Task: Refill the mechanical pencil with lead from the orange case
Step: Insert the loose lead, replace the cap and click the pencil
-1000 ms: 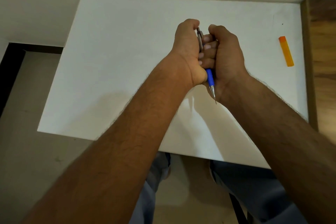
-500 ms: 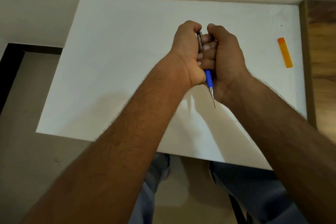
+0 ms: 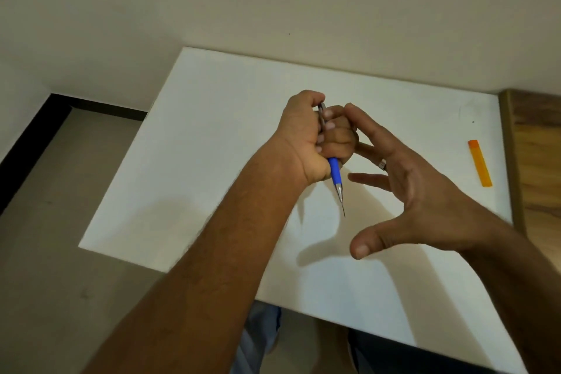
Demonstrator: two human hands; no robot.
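With the left hand [image 3: 306, 136] fisted around the mechanical pencil [image 3: 335, 174] and the right hand [image 3: 403, 188] spread empty, the exposed lead could snap against the table [image 3: 212, 130].

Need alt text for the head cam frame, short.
A person's left hand grips a blue mechanical pencil in a fist above a white table, tip pointing down toward the viewer. The right hand is open beside it, holding nothing; an orange lead case lies at the table's right edge.
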